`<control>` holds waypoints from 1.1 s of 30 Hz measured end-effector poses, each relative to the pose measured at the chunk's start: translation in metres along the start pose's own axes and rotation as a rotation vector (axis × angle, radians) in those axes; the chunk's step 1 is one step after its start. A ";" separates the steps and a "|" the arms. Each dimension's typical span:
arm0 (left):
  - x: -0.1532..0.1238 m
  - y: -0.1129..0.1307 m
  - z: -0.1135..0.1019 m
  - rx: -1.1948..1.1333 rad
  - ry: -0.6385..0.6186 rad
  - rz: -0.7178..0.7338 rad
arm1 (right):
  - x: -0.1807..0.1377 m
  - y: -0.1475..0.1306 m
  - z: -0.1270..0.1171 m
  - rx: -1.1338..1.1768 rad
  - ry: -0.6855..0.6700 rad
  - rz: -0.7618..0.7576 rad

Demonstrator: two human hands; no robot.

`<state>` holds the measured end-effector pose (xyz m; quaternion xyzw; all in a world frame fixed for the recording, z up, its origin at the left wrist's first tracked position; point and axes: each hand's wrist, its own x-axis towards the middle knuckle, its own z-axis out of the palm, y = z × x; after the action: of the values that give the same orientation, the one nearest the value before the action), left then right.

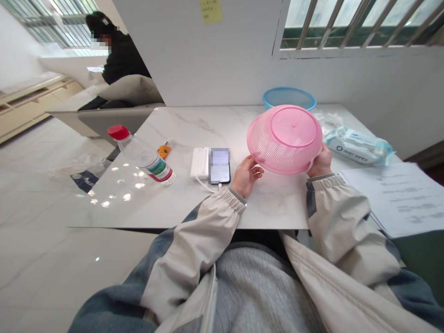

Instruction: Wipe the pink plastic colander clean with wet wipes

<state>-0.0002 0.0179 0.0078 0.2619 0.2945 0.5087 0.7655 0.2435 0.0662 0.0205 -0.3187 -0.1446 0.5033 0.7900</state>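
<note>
Showing its base, the pink basket [285,138] is held tilted over the table [187,122], its inside turned from view. Its right rim is clasped by the right hand [321,162], whose fingers are partly hidden; its near left rim is lightly held by the left hand [245,176], the lower fingers loosely curled. Just behind, the blue basket [289,96] is partly covered, and its contents cannot be told. To the right, the wipes pack [360,146] is laid near some papers [404,196]. To the left are placed a phone [219,166], a power bank [199,163] and a red-capped clear bottle [147,159]; whether liquid is held in it cannot be told
</note>
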 end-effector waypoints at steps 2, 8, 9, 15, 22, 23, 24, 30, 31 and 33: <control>-0.001 0.001 0.000 -0.004 -0.019 -0.007 | 0.002 0.000 -0.002 -0.006 0.000 -0.005; -0.006 0.001 0.002 0.047 -0.097 -0.059 | 0.005 0.002 -0.009 -0.003 -0.036 -0.021; -0.007 0.001 0.002 0.075 -0.114 -0.073 | 0.005 0.002 -0.009 -0.005 -0.046 -0.019; -0.009 -0.002 0.003 0.201 -0.174 -0.147 | 0.003 0.003 -0.007 0.018 -0.049 0.009; -0.004 -0.003 -0.001 0.148 -0.131 -0.083 | 0.003 0.001 -0.005 0.042 0.002 0.012; -0.003 -0.003 -0.002 0.124 -0.110 -0.063 | 0.002 0.001 -0.004 0.038 0.012 0.012; -0.002 -0.003 -0.003 0.102 -0.089 -0.045 | 0.001 0.001 -0.003 0.031 0.017 0.015; 0.000 -0.002 -0.002 0.040 -0.060 -0.008 | -0.004 0.000 0.002 0.003 0.008 0.009; -0.001 -0.001 -0.002 0.032 -0.059 -0.004 | -0.004 0.000 0.002 0.003 0.009 0.006; -0.002 -0.001 0.000 0.026 -0.054 0.001 | -0.004 0.000 0.001 0.009 0.015 0.004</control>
<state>-0.0008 0.0158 0.0074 0.2856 0.2802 0.4979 0.7694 0.2410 0.0637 0.0215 -0.3195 -0.1357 0.5033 0.7913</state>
